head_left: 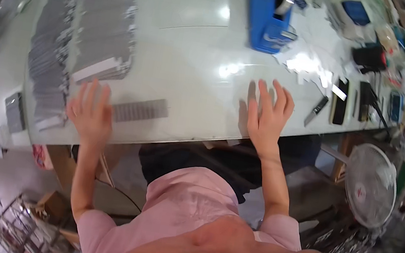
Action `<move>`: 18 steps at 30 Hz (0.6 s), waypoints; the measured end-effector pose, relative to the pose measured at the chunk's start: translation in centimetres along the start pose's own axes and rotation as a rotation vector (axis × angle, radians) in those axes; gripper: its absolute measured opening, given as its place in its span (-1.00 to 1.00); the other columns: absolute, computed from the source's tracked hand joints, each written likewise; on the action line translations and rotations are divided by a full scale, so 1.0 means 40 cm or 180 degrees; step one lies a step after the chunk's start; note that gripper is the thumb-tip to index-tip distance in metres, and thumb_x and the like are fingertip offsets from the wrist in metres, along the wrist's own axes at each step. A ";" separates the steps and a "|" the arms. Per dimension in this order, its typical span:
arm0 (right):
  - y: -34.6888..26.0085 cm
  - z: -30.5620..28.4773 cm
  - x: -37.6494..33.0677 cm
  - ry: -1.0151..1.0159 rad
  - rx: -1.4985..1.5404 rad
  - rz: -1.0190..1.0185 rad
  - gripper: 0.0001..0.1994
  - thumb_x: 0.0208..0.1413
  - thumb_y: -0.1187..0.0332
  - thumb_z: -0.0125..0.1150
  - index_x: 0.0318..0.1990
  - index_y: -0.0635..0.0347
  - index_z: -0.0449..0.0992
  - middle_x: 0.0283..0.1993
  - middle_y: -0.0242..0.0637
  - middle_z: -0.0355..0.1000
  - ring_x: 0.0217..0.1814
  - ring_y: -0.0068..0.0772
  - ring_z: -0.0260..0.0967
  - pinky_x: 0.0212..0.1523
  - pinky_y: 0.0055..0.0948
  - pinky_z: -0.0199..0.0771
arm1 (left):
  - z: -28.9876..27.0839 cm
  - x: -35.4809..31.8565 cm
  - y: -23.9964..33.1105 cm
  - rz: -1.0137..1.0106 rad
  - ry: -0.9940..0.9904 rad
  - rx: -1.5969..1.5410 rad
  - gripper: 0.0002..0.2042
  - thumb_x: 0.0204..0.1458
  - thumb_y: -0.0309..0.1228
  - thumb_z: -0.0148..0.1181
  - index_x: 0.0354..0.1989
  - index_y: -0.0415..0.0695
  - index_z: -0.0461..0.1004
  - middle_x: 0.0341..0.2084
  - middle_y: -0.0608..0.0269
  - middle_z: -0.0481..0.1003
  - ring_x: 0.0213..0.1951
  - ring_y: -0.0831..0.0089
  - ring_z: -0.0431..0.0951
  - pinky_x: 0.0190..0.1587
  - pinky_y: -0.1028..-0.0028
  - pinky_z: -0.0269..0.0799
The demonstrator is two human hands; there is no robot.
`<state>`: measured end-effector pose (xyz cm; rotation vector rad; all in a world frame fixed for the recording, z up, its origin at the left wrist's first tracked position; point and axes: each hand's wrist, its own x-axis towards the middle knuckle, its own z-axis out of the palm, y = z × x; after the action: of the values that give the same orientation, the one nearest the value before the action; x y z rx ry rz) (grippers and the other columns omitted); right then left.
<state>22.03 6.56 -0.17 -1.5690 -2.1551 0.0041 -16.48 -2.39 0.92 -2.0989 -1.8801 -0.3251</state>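
Observation:
My left hand (91,114), slightly smeared by motion, is over the table's near left part with its fingers stretched forward and nothing visible in them. Just right of it, a flat grey striped strip (142,110) lies on the white table (188,81). Beyond that hand are two long rows of overlapping grey strips (106,14), with one white strip (95,70) across the near end of the right-hand row. My right hand (270,117) is spread open near the front edge, holding nothing. Whether it touches the tabletop I cannot tell.
A blue tape dispenser (263,21) stands beyond my right hand. To the right lie a utility knife (316,111), a dark phone-like slab (339,107) and white paper scraps (312,48). A fan (370,186) stands past the front edge. A small grey stack (14,112) sits far left.

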 end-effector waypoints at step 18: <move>-0.074 -0.091 -0.124 -0.0860 -0.0214 -0.0083 -0.23 -0.15 -0.05 0.35 0.23 0.14 0.32 0.27 -0.23 0.24 0.25 -0.04 0.14 0.19 -0.12 0.08 | -0.002 0.015 0.374 -0.0586 -0.0724 -0.0805 -0.48 -0.05 -0.08 0.22 0.12 0.04 0.41 0.32 0.19 0.12 0.34 0.17 -0.06 0.22 0.04 -0.34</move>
<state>21.88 0.08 2.05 -1.6590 -2.4039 0.1443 -1.53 -3.28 0.10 -2.2048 -2.2789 -0.3989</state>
